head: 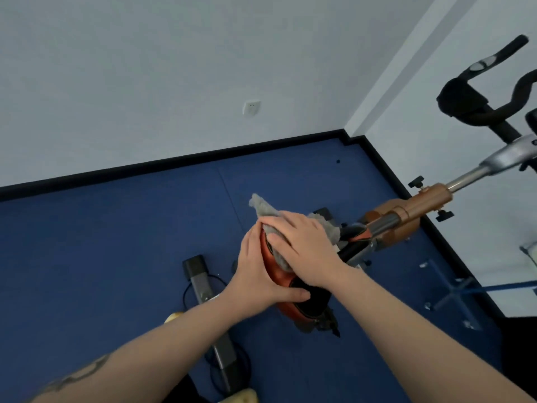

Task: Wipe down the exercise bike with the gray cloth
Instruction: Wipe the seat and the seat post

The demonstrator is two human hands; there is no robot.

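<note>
Both hands (287, 257) on bike saddle (286, 282), gray cloth (266, 209) toward handlebars (491, 91)

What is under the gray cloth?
The gray cloth lies on the bike's orange-and-black saddle, pressed down by the right hand. The saddle's front part is covered by cloth and hands.
</note>
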